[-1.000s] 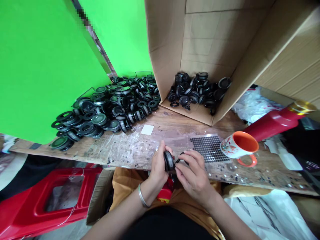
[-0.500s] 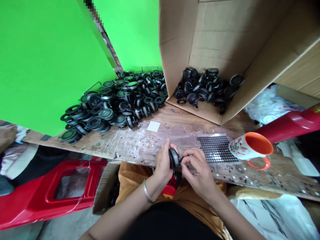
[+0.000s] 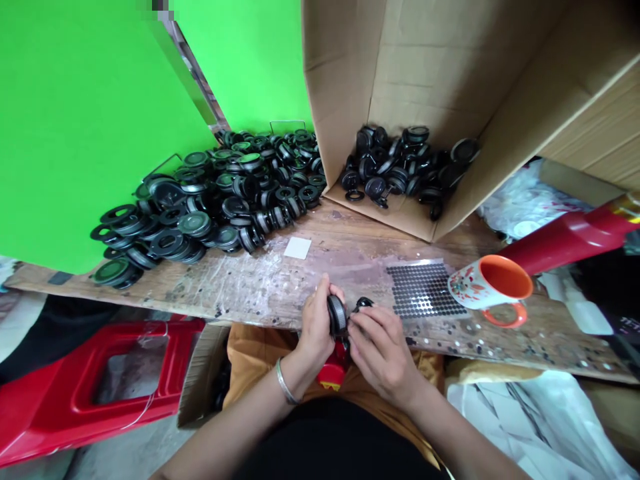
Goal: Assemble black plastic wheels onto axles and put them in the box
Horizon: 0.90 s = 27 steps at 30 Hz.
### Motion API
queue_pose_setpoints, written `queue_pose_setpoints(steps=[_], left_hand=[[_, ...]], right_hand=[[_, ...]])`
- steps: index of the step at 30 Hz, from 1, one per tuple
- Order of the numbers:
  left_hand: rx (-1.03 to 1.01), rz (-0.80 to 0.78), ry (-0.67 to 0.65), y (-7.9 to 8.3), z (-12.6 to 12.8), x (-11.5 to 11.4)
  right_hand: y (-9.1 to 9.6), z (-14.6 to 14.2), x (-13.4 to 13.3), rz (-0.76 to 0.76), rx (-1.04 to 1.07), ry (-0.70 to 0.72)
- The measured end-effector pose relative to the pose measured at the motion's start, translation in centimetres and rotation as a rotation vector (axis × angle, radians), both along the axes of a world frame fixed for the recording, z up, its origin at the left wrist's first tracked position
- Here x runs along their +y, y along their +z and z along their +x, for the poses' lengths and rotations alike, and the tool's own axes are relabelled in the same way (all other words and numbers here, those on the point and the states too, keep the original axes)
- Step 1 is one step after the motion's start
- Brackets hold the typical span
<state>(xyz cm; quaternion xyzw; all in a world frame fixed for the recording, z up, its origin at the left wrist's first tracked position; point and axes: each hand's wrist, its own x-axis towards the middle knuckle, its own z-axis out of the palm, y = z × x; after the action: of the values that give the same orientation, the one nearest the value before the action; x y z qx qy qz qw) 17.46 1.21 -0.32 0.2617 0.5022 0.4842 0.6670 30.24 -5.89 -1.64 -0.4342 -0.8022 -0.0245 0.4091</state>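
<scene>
My left hand [image 3: 315, 323] is closed around a round black part with a ribbed grey rim [image 3: 339, 315], held on edge just over the front of the bench. Close beside it, on the right, my right hand [image 3: 383, 350] pinches a small glossy black piece [image 3: 364, 303] that sticks up past the fingertips. A narrow gap shows between the piece and the round part. What lies under the right fingers is hidden. To the right of my hands a sheet of small round black stickers [image 3: 425, 290] lies on the bench.
Many similar black parts [image 3: 195, 223] are heaped at the left against green panels [image 3: 90, 120]. More lie inside a cardboard box [image 3: 340, 80]. A white square [image 3: 297, 248], an orange-lined mug [image 3: 470, 283] and a red bottle [image 3: 555, 240] are on the bench [image 3: 240, 287]. A red stool [image 3: 50, 400] stands at left.
My right fingers have closed on the small black piece, which now shows above them, slightly apart from the round part. The whole view has shifted, so things appear farther left.
</scene>
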Motion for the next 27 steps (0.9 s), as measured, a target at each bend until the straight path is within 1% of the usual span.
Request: queue_pose_setpoints(steps=[3, 6, 7, 8, 10, 12, 14, 17, 20, 23, 27], left_hand=[[0.022, -0.003, -0.029, -0.5, 0.3, -0.5], [0.013, -0.017, -0.018, -0.7, 0.7, -0.8], [0.007, -0.021, -0.01, -0.7, 0.7, -0.7], [0.004, -0.022, 0.003, -0.7, 0.8, -0.5], [0.008, -0.018, 0.032, -0.6, 0.7, -0.1], [0.015, -0.012, 0.054, -0.4, 0.6, 0.4], [0.012, -0.008, 0.065, -0.4, 0.4, 0.7], [0.024, -0.009, 0.069, -0.8, 0.2, 0.9], [0.041, -0.006, 0.066, -1.5, 0.1, 0.9], [0.051, 0.002, 0.06, -2.0, 0.0, 0.9], [0.076, 0.001, 0.048, -2.3, 0.0, 0.8]], right_hand=[[-0.5, 0.3, -0.5, 0.015, -0.016, 0.019], [-0.6, 1.1, -0.5, 0.012, 0.003, 0.041], [-0.6, 1.7, -0.4, 0.01, 0.025, 0.029], [-0.6, 2.4, -0.1, 0.002, 0.054, -0.01], [-0.7, 4.0, 0.5, -0.058, 0.098, -0.16], [-1.1, 5.9, 1.3, -0.181, 0.087, -0.317], [-1.6, 7.4, 2.0, -0.297, 0.033, -0.383], [-2.5, 8.7, 2.7, -0.377, -0.051, -0.383], [-2.8, 8.7, 3.2, -0.436, -0.131, -0.362], [-2.7, 8.4, 3.8, -0.477, -0.174, -0.339], [-2.1, 7.9, 4.5, -0.53, -0.281, -0.364]])
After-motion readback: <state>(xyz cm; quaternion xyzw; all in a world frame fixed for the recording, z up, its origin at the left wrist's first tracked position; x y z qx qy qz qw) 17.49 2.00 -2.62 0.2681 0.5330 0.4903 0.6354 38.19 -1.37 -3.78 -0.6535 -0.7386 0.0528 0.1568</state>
